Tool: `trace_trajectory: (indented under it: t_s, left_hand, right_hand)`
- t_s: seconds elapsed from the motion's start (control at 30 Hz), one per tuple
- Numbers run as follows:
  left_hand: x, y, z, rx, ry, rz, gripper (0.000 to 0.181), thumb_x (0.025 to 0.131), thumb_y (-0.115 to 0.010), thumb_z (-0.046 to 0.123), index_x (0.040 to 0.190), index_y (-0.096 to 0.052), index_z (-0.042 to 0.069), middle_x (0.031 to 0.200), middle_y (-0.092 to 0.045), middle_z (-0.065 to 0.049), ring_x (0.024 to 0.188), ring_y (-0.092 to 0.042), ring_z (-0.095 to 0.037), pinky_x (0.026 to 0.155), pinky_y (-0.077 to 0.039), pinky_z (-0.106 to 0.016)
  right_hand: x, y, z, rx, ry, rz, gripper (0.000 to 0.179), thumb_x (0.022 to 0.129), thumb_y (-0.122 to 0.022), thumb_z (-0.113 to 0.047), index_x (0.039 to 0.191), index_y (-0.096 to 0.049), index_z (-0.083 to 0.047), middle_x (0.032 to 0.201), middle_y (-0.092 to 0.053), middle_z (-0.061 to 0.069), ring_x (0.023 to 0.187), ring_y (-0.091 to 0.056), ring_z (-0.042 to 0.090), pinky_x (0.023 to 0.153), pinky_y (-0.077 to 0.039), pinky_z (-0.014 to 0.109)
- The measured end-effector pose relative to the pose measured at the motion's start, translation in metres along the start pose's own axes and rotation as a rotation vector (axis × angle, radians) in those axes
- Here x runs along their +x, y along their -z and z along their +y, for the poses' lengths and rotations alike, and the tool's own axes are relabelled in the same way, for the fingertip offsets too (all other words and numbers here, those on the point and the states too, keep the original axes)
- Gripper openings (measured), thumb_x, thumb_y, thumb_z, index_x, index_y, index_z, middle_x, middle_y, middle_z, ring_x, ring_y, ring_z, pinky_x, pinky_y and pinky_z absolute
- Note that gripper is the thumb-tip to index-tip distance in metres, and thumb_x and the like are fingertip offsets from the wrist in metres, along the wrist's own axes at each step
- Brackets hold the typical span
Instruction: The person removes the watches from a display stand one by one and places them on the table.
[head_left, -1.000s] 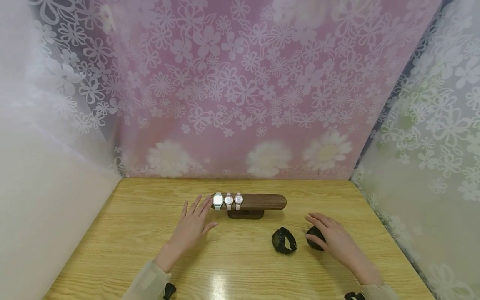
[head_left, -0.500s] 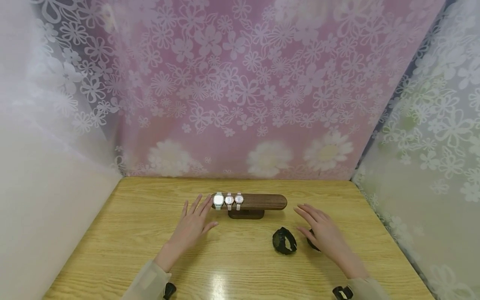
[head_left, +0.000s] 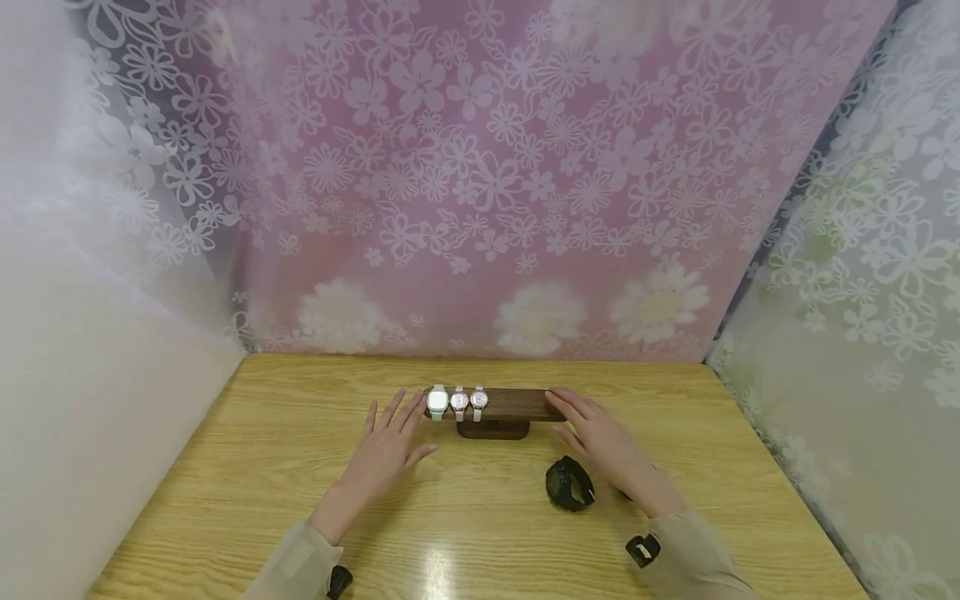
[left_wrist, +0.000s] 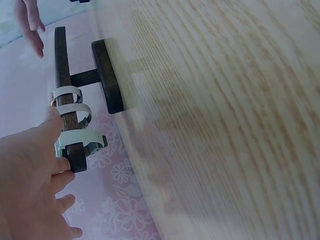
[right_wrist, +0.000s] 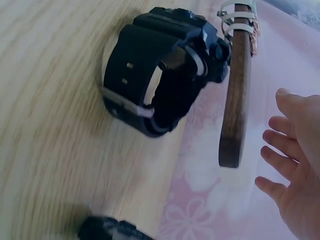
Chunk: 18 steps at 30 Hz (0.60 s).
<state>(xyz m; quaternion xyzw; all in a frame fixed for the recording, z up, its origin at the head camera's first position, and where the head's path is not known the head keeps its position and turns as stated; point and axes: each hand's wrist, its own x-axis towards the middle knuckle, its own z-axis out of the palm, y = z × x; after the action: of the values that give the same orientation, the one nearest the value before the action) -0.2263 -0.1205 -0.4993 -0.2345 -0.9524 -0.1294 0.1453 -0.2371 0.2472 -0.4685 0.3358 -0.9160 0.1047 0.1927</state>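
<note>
A dark wooden watch stand (head_left: 521,403) has a horizontal bar on a short base. At the bar's left end sits a mint-strapped square watch (head_left: 438,402), followed by two pale-strapped round watches, one in the middle (head_left: 459,402) and one further right (head_left: 478,401). My left hand (head_left: 382,454) touches the bar's left end, fingers extended. My right hand (head_left: 611,446) hovers by the bar's right end, fingers relaxed; a gap shows between them in the right wrist view. A black watch (head_left: 567,483) stands on the table, near that hand. Another black watch (right_wrist: 115,229) is mostly hidden under my right forearm.
The wood-grain table (head_left: 247,467) carries everything. A pink flowered curtain (head_left: 480,208) hangs behind its far edge, with pale sheets at the left and right sides. Black bands are on both sleeves.
My right hand has moved left and forward from over the second black watch to the stand's right end. My left hand and the watches have stayed put.
</note>
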Motion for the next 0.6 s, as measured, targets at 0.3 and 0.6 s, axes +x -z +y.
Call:
trace_trajectory:
  t_s: [0.3, 0.6]
  left_hand:
    - [0.001, 0.0, 0.0, 0.003, 0.001, 0.0, 0.076, 0.097, -0.065, 0.044, 0.156, -0.037, 0.003, 0.162, -0.033, -0.011, 0.151, -0.025, -0.039, 0.121, -0.01, -0.066]
    - [0.0, -0.004, -0.001, 0.007, 0.001, 0.012, 0.078, 0.097, -0.065, 0.044, 0.156, -0.035, 0.002, 0.163, -0.031, -0.01, 0.152, -0.024, -0.039, 0.121, -0.01, -0.066]
  right_hand:
    - [0.012, -0.016, -0.004, 0.033, -0.034, -0.091, 0.062, 0.1, -0.065, -0.025, 0.152, -0.043, 0.0, 0.155, -0.044, 0.02, 0.142, -0.043, 0.038, 0.108, -0.045, 0.054]
    - [0.012, -0.024, -0.004, 0.053, -0.036, -0.165, 0.065, 0.099, -0.067, -0.021, 0.155, -0.04, -0.002, 0.161, -0.034, 0.019, 0.148, -0.032, 0.038, 0.112, -0.042, 0.054]
